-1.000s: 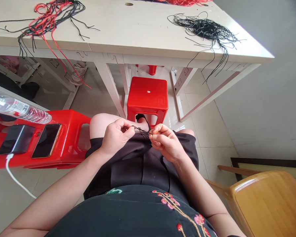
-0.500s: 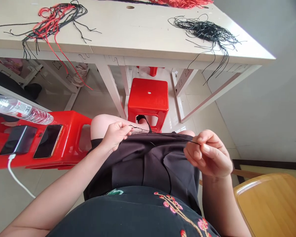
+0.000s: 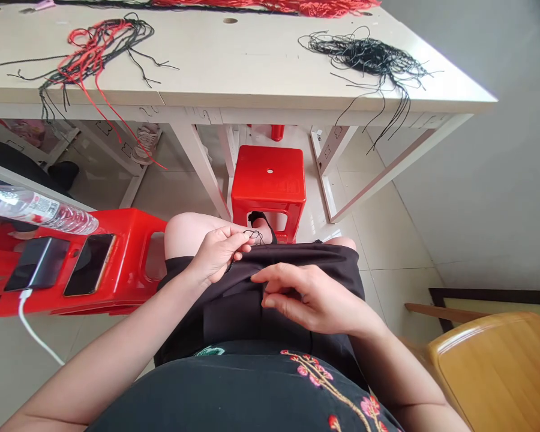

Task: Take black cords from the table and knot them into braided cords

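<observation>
Left hand (image 3: 216, 255) pinches black cord (image 3: 252, 234); right hand (image 3: 310, 297) loose.

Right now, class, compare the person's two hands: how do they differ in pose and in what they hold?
The left hand is pinched shut on a looped black cord; the right hand holds nothing, fingers loosely spread. The left hand is raised near the knee; the right hand sits lower over the black skirt. Both are bare.

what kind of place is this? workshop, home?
Probably a small craft workshop doing cord or knot work, possibly set up in a home. The long worktable carries piles of black cords and red cords, red plastic stools stand on the tiled floor, and the left hand pinches a thin black cord.
</observation>
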The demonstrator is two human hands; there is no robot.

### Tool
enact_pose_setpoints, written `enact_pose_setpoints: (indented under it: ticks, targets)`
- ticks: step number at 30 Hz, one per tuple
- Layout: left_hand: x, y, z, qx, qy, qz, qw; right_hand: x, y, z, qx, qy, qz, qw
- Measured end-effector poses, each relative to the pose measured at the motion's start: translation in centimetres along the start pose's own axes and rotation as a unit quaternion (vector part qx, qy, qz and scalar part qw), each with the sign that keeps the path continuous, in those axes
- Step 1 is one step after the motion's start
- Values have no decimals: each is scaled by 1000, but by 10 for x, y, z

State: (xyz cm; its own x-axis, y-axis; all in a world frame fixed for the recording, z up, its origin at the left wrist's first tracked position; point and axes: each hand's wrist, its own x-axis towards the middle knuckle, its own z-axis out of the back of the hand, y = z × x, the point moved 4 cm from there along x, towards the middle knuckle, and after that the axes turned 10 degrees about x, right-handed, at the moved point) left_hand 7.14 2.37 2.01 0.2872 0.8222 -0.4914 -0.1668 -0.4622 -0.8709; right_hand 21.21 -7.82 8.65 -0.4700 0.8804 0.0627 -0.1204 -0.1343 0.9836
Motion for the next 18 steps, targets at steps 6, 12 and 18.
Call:
enact_pose_setpoints:
  ticks: [6,12,18]
  targets:
    - [-8,-8,-9,93,37,-50,994,28,17,14,147,112,63,981]
    - [-13,-6,-17,87,93,-50,991,68,-3,43,213,-27,42,976]
    - [-19,-6,-15,47,100,-1,994,71,-21,65,78,-205,19,975]
